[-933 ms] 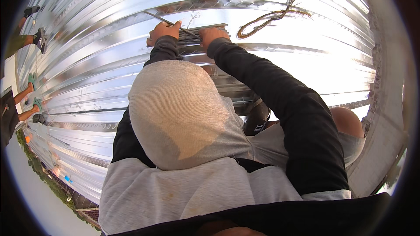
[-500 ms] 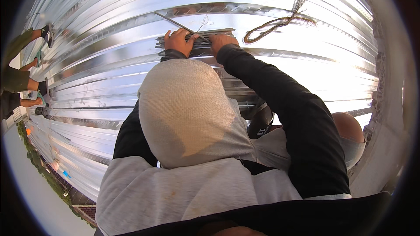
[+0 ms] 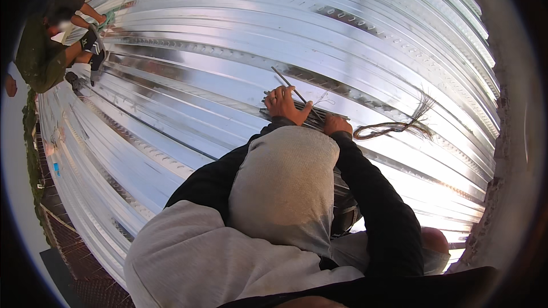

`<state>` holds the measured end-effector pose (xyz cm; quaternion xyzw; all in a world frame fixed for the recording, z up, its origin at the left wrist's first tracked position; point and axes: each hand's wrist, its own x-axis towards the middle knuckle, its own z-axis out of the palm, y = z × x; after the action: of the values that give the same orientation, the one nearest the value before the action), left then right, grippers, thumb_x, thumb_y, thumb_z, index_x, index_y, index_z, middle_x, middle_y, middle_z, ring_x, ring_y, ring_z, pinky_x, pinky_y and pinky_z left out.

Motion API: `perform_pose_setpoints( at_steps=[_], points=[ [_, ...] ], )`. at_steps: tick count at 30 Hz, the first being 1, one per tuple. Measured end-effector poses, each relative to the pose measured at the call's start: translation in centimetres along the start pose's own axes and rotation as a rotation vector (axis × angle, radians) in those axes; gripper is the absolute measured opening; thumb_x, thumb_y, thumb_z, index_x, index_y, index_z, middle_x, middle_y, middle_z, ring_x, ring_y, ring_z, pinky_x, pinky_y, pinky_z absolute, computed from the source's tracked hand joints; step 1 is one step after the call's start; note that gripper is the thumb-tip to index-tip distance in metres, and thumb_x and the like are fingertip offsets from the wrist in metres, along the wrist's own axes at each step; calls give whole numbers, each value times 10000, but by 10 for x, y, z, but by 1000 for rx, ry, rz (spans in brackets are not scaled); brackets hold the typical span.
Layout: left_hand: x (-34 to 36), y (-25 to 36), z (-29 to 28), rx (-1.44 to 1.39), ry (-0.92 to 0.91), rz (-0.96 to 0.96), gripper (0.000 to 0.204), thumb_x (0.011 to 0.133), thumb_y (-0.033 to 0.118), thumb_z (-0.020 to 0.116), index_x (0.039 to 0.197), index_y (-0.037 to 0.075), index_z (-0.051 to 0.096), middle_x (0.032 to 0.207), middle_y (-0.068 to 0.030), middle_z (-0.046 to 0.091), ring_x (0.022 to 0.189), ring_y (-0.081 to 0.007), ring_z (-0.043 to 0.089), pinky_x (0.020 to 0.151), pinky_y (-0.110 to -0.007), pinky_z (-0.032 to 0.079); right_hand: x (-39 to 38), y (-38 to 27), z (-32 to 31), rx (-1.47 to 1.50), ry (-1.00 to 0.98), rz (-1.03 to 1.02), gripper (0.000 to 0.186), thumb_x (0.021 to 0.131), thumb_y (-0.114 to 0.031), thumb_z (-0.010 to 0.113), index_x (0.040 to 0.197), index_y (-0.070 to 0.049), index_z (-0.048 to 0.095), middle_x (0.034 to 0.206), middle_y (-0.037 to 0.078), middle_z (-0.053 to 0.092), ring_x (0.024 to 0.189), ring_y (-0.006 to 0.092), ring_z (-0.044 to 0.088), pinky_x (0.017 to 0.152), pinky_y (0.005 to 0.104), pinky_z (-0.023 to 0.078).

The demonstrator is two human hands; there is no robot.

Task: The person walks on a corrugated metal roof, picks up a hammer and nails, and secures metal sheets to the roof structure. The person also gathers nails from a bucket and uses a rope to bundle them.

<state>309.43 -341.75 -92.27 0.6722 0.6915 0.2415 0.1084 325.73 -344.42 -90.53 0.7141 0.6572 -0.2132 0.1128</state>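
In front of me a bundle of thin grey metal rods [image 3: 314, 115] lies across the ribbed metal decking. My left hand [image 3: 284, 104] is closed over the bundle's left part, its fingers a little spread on top and the thumb beside a slanting rod [image 3: 282, 78]. This single rod crosses the bundle, and its upper end sticks out beyond my fingers. My right hand [image 3: 337, 124] is shut at the bundle's right part, around the slanting rod's lower end. Its fingertips are hidden. A thin loose wire [image 3: 324, 99] curls just past the rods.
A bent hank of tie wire [image 3: 394, 130] lies right of my hands. Shiny ribbed decking [image 3: 188, 74] spreads around. A rough wall edge [image 3: 498, 131] bounds the right side. Co-workers' legs and shoes [image 3: 94, 51] are at the upper left. My grey-covered knee [image 3: 285, 182] is close below my hands.
The view has turned, so my hands, the rods and the wire hank now appear lower and farther right. My hands stay on the rods. More of the co-workers shows.
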Motion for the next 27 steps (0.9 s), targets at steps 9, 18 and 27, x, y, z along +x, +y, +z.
perform_pose_setpoints(
  at_steps=[9,18,27],
  points=[
    [26,28,-4,72,-554,-201,544,720,497,669,1081,95,605,1171,-92,570,1238,-273,406,1023,-708,0,18,-14,40,420,-90,153,472,744,-429,660,1052,-71,655,1060,202,639,1031,342,604,858,441,479],
    [23,7,32,79,-478,49,439,684,267,713,1058,75,587,1085,-105,587,1126,-301,514,1066,-588,194,15,-29,49,538,-34,-68,405,692,-418,698,893,-66,696,879,178,675,853,314,659,757,405,511],
    [66,-3,20,-69,-903,589,567,591,245,790,1108,75,631,1119,-140,581,1051,-327,564,894,-409,458,9,-46,-8,194,-484,-591,289,732,-300,644,843,-38,693,844,174,677,825,279,667,733,376,518]
  ],
)
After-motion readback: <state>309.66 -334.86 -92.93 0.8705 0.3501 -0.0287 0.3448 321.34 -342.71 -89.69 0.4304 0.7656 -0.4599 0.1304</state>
